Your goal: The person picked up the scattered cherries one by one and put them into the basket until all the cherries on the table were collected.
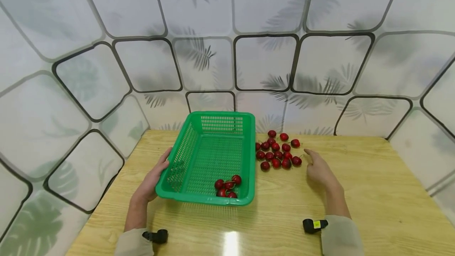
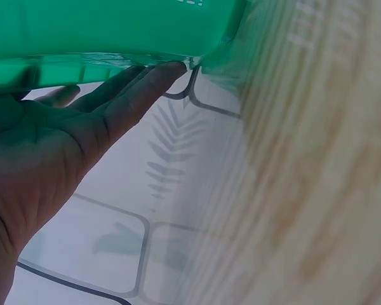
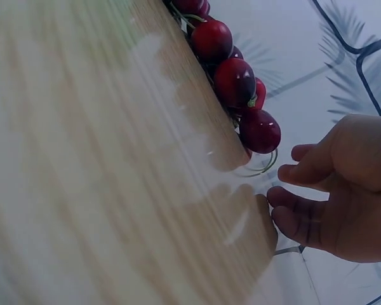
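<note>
A green plastic basket (image 1: 220,155) stands in the middle of the table, with several dark red cherries (image 1: 228,185) in its near right corner. My left hand (image 1: 151,179) rests along the basket's left side; in the left wrist view its straight fingers (image 2: 140,95) touch the basket under the rim. To the right of the basket lie many loose cherries (image 1: 277,155) with green stems. My right hand (image 1: 320,171) is just right of them, nothing between its loosely bent fingers. In the right wrist view, its fingertips are close to the stem of the nearest cherry (image 3: 260,131).
The wooden table (image 1: 284,208) ends at the back against a pale wall covering (image 1: 263,62) with dark outlines and leaf patterns. Wrist cameras are strapped near both sleeves (image 1: 341,236).
</note>
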